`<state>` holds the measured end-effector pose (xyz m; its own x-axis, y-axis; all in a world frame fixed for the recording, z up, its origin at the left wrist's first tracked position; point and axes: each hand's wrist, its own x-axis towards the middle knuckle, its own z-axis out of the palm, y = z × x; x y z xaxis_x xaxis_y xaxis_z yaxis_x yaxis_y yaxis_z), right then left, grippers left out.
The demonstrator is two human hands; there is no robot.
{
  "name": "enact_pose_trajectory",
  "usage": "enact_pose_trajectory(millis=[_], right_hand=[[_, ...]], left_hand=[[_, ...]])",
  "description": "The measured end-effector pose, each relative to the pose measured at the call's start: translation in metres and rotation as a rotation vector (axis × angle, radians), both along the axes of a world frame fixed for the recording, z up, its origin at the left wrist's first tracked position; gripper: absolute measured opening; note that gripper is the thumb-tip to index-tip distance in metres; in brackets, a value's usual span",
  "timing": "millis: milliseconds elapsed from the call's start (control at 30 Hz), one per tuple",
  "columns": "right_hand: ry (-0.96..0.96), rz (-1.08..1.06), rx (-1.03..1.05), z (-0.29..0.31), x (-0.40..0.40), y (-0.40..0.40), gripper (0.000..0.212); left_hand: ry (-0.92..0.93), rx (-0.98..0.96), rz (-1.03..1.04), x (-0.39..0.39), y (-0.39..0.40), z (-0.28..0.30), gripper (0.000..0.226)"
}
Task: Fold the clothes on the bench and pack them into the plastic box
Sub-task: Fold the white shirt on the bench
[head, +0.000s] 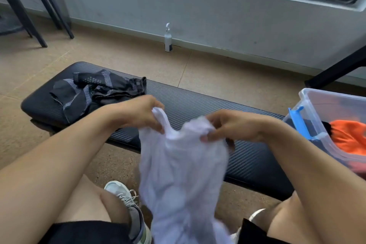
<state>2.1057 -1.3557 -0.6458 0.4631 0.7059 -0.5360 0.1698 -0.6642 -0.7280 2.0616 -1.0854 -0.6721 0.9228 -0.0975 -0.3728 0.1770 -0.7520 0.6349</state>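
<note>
A white sleeveless top (182, 174) hangs in front of me over the near edge of the black padded bench (198, 103). My left hand (138, 113) grips one shoulder strap of it, and my right hand (227, 125) pinches the other shoulder. The lower part of the top drops between my knees and looks blurred. A crumpled black and grey garment (95, 91) lies on the bench's left end. At the right end stands the clear plastic box (313, 105) with blue latches, and an orange garment (348, 136) lies inside it.
A white spray bottle (168, 39) stands on the floor by the far wall. A black stool (29, 6) is at the back left and a black slanted leg (336, 69) at the right. My knees and a grey shoe (128, 204) are below the bench edge.
</note>
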Motion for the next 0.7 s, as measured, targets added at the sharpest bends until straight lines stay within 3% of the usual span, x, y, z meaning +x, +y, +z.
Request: enact_pose_trajectory(millis=[167, 300, 400, 467, 567, 633, 700], right_hand=[[-0.272, -0.5, 0.259, -0.012, 0.019, -0.004, 0.018], [-0.269, -0.731, 0.366, -0.014, 0.028, -0.005, 0.009], [-0.231, -0.799, 0.404, -0.007, 0.029, -0.006, 0.008], [-0.11, -0.785, 0.393, 0.0, 0.025, -0.007, 0.015], [0.064, -0.683, 0.413, 0.01, 0.01, -0.003, 0.02], [0.056, -0.746, 0.505, 0.016, -0.005, 0.011, 0.012], [-0.03, -0.843, 0.589, 0.017, -0.018, 0.025, 0.009]], left_hand=[[-0.259, -0.138, 0.237, 0.005, 0.011, 0.003, 0.011], [-0.221, -0.068, 0.294, 0.004, 0.021, 0.004, 0.043], [-0.179, -0.112, 0.288, 0.001, 0.025, 0.01, 0.038], [-0.244, -0.085, 0.312, 0.003, 0.024, 0.008, 0.035], [-0.462, 0.032, 0.469, 0.005, 0.013, 0.013, 0.044], [-0.702, 0.121, 0.513, 0.001, -0.004, 0.028, 0.045], [-0.759, -0.118, 0.425, -0.007, -0.024, 0.044, 0.034]])
